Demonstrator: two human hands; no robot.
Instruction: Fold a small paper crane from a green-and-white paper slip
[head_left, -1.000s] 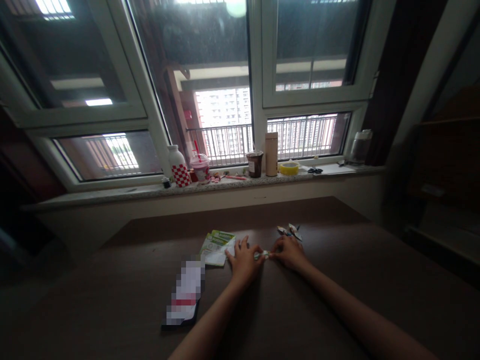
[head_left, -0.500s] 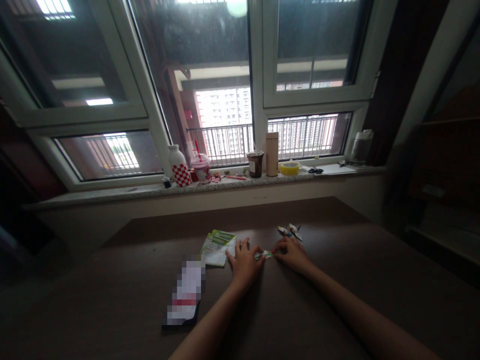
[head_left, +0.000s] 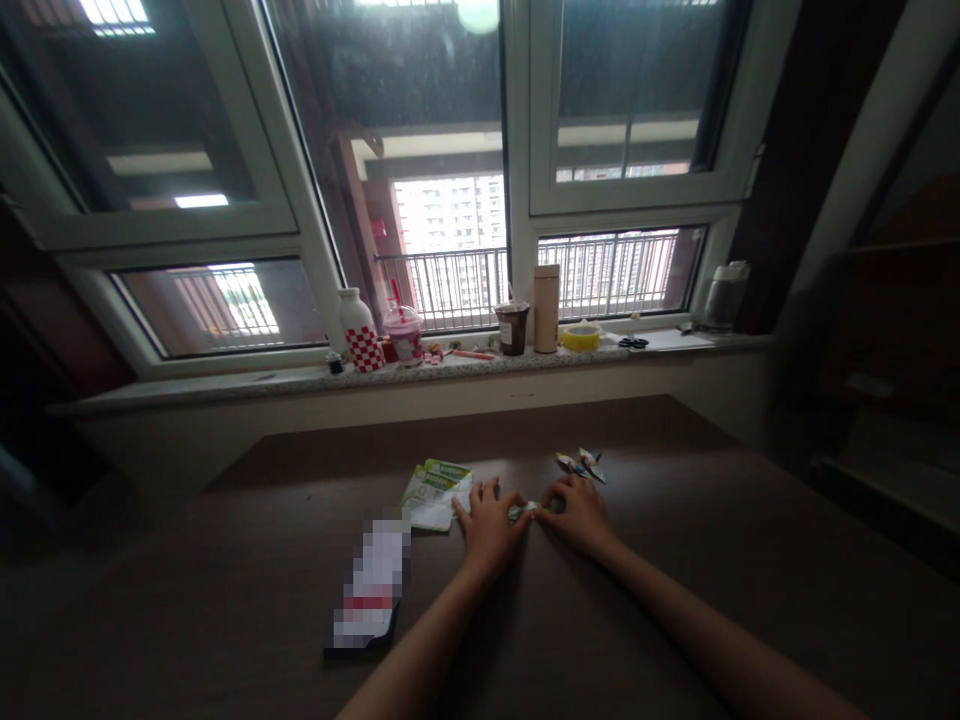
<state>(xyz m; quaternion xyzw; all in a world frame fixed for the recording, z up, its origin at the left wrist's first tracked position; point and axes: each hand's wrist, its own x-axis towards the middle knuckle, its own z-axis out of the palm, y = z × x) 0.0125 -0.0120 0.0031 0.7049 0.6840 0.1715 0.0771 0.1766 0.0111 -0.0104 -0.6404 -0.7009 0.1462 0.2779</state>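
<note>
Between my two hands lies a small strip of white and green paper (head_left: 523, 511), low on the brown table. My left hand (head_left: 491, 528) pinches its left end between thumb and forefinger, with the other fingers spread towards some green-and-white packets (head_left: 429, 508). At the strip's right end, my right hand (head_left: 583, 518) has thumb and fingertips closed on it. Most of the strip is hidden by the fingers. Just beyond my right hand rest small pointed folded pieces of patterned paper (head_left: 591, 464).
A phone-like device (head_left: 371, 580), its screen blurred out, lies left of my left forearm on the table (head_left: 247, 560). Along the windowsill (head_left: 457, 372) stand a checkered bottle (head_left: 364, 335), a pink cup (head_left: 403, 338), a dark cup (head_left: 512, 328), a tan flask (head_left: 546, 308), yellow tape (head_left: 581, 340) and scissors (head_left: 634, 343).
My right hand has shifted slightly left along the paper strip, closer to my left hand, so less of the strip shows. My left hand has stayed in place.
</note>
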